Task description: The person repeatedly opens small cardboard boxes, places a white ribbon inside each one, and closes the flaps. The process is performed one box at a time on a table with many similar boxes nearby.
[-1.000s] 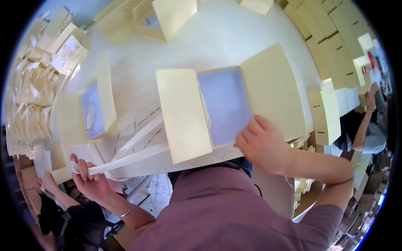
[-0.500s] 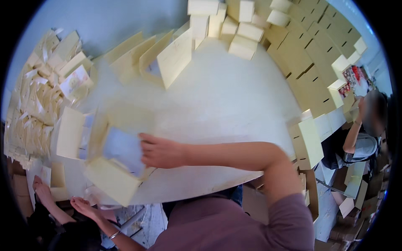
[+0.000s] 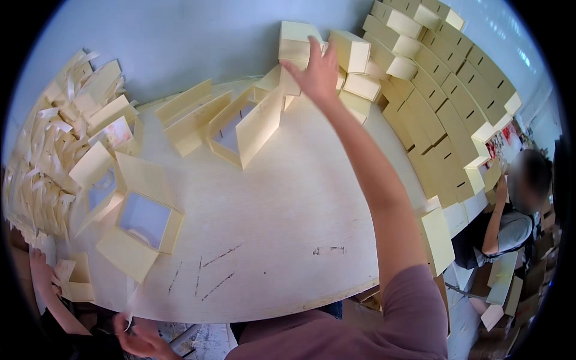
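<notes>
My right hand (image 3: 318,75) reaches to the far side of the table, fingers spread. It is over a group of cream cardboard boxes; its fingertips overlap the upper box (image 3: 297,39), and whether they touch it I cannot tell. My left hand is not in view. On the left of the table stands an open cream box (image 3: 111,241) with a pale bluish inside, flaps folded out. Beside it is another opened box (image 3: 93,165). Farther back, an open box (image 3: 258,132) and a cream box with its panels upright (image 3: 195,129) stand in a row.
A tall wall of stacked cream boxes (image 3: 444,102) lines the right side. Many boxes with white ribbons (image 3: 51,162) pile up at the left. A co-worker's hand (image 3: 144,339) holds a ribbon at the lower left. Another person (image 3: 510,222) sits at right.
My right hand has left the open box at the left and swung far forward to the boxes at the back. The open box now rests on the table.
</notes>
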Tool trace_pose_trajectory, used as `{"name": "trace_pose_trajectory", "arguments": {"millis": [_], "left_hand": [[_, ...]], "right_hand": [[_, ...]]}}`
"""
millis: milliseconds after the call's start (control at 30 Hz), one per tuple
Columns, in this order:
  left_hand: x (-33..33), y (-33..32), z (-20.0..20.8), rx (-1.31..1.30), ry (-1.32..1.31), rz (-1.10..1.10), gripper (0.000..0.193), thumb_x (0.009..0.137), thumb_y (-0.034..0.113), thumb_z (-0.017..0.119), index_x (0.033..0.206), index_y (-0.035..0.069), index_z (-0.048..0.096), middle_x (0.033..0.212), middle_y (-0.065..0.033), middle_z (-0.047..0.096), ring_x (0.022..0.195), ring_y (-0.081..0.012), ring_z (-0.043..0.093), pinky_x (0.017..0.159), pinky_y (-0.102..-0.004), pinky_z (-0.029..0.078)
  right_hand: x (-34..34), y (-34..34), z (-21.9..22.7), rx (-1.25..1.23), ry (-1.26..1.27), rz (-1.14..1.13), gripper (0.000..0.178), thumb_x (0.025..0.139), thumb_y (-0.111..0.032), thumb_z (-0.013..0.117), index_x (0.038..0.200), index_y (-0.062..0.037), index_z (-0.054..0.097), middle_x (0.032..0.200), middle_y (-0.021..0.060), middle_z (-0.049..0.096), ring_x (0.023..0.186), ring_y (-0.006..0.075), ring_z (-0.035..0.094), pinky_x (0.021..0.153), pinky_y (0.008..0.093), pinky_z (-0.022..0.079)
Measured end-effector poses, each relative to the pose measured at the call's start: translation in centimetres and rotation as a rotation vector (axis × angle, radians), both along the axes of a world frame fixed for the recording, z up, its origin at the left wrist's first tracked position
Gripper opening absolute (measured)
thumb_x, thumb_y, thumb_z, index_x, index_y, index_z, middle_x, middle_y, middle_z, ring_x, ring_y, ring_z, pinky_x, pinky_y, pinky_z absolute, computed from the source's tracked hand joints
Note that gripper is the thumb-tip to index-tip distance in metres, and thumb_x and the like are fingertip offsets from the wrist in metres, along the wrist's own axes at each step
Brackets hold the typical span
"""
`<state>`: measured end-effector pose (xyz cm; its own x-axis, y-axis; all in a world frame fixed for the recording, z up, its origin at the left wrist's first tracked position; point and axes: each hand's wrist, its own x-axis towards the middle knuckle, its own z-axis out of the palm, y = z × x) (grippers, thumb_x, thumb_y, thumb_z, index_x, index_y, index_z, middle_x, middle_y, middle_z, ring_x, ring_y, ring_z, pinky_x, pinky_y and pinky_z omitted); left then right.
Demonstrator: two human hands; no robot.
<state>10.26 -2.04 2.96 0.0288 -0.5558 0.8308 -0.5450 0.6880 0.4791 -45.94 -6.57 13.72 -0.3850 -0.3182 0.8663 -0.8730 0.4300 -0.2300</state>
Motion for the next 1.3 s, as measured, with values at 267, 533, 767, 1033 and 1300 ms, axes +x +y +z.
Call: {"name": "trace_pose_trajectory", "arguments": {"millis": [267,533,767,1033,1300], "left_hand": [[-14.0,3.7,8.2,0.353,0.252,-1.164,0.018,0.079,0.02,0.056,0.082,0.003,0.051,0.065,-0.0107,0.055,0.065,-0.0254,0.053,0.07,-0.0402,0.045],[-18.7,2.7,14.5,0.762,0.162,-1.81,0.02,0.079,0.022,0.058,0.078,0.002,0.059,0.073,-0.0101,0.055,0.072,-0.0228,0.05,0.072,-0.0379,0.041],[-22.3,7.5,13.8,1.114,0.466,-2.376,0.015,0.068,0.011,0.066,0.078,0.0,0.066,0.074,-0.0095,0.055,0.067,-0.0214,0.049,0.059,-0.0278,0.043],[-21.2,12.6,13.2,1.286,0.987,-2.404,0.018,0.065,0.012,0.069,0.075,-0.003,0.065,0.08,-0.0099,0.053,0.066,-0.0165,0.051,0.05,-0.0198,0.04],[-20.4,12.1,11.7,1.188,0.691,-2.539,0.019,0.071,0.016,0.067,0.079,-0.001,0.062,0.085,-0.0128,0.053,0.071,-0.0197,0.052,0.057,-0.0259,0.043]], "right_hand": [[-3.8,-8.1,2.9,0.277,-0.34,-0.219,0.079,0.062,-0.058,0.061,0.12,-0.0075,0.043,0.134,0.0224,0.021,0.121,0.0412,0.023,0.089,0.0575,0.032],[-4.4,6.6,2.7,-0.51,-1.206,0.54,0.069,0.067,-0.05,0.054,0.12,-0.0076,0.043,0.119,0.0139,0.042,0.107,0.0267,0.042,0.082,0.0501,0.036],[10.8,24.8,-5.7,-0.424,-2.154,0.897,0.069,0.08,-0.057,0.035,0.13,-0.0098,0.029,0.122,0.0126,0.041,0.104,0.0282,0.046,0.08,0.0553,0.041],[12.6,25.8,-8.0,0.144,-1.099,0.295,0.054,0.083,-0.041,0.051,0.12,-0.0048,0.038,0.113,0.019,0.045,0.104,0.0298,0.047,0.083,0.0407,0.044],[17.2,23.9,-4.6,1.052,-0.23,0.684,0.06,0.069,-0.023,0.067,0.12,-0.005,0.043,0.125,0.0223,0.038,0.116,0.0372,0.037,0.094,0.0412,0.035]]}}
